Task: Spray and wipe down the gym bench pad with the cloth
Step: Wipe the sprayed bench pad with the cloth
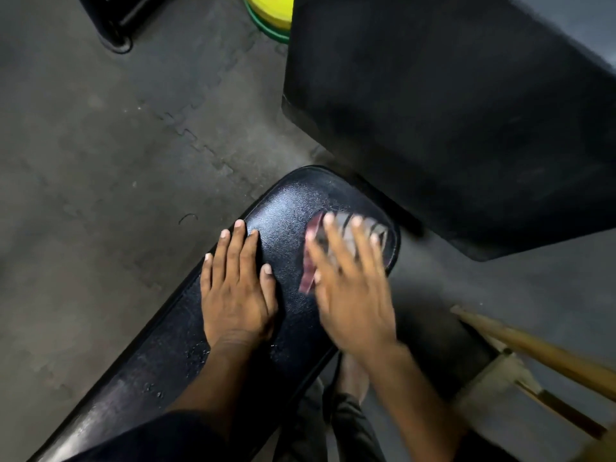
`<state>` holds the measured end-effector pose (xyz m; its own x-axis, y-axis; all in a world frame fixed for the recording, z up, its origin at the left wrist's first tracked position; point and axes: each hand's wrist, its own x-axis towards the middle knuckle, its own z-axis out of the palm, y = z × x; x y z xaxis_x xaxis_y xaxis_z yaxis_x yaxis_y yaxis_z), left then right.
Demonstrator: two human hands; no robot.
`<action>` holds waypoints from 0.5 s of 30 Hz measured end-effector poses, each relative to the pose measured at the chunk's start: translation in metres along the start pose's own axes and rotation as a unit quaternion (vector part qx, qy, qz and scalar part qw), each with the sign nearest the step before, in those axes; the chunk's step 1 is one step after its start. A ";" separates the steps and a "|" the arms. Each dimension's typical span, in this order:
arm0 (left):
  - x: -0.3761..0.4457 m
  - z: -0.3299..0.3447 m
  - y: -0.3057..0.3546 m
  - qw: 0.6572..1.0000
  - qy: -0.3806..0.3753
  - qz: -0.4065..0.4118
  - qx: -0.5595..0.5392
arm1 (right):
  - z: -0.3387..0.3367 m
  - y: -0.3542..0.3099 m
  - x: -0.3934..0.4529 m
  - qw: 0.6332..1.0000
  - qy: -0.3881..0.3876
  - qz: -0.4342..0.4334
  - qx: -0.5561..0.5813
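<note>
the glossy, pebbled black bench pad (286, 208), round-ended, sits at centre frame. the left hand (236, 291) lies flat on it, fingers straight. the blurred right hand (353, 295) presses a maroon-edged cloth (309, 261) there with splayed fingers.

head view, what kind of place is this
Most likely a gym. A long black padded bench, dark floor mats with interlocking jigsaw seams, and stacked yellow and green discs at the top edge, probably weight plates, all point that way.
</note>
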<state>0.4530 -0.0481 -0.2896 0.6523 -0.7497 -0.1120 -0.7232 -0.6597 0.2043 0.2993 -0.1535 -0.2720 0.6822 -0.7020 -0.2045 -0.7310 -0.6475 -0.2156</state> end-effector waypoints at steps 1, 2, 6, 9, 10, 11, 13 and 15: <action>0.000 -0.001 0.001 1.000 0.004 0.000 -0.001 | 0.004 0.000 -0.021 1.000 -0.009 -0.029 -0.001; 0.000 -0.001 0.001 1.000 0.008 0.000 -0.001 | 0.007 0.004 -0.039 0.999 -0.017 -0.047 -0.002; 0.000 -0.002 0.002 1.000 0.022 0.003 -0.004 | 0.003 0.033 -0.055 0.999 -0.004 -0.013 0.029; -0.001 -0.003 0.002 1.000 0.026 0.003 -0.010 | -0.008 0.029 -0.014 0.988 0.044 0.104 0.104; -0.002 -0.003 0.002 1.000 0.025 0.004 -0.011 | -0.010 0.022 0.003 0.982 0.053 0.137 0.115; -0.002 -0.003 0.002 1.000 0.026 0.005 -0.012 | -0.010 0.014 0.018 0.980 0.055 0.156 0.109; -0.001 -0.004 0.002 1.000 0.028 0.006 -0.010 | -0.004 -0.003 0.029 0.988 0.046 0.136 0.063; -0.001 -0.005 0.003 1.000 0.026 0.006 -0.012 | 0.010 -0.021 0.006 0.997 0.048 0.045 0.030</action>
<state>0.4508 -0.0490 -0.2840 0.6546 -0.7536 -0.0592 -0.7259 -0.6485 0.2292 0.3192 -0.1413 -0.2787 0.6071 -0.7835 -0.1328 -0.7845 -0.5643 -0.2572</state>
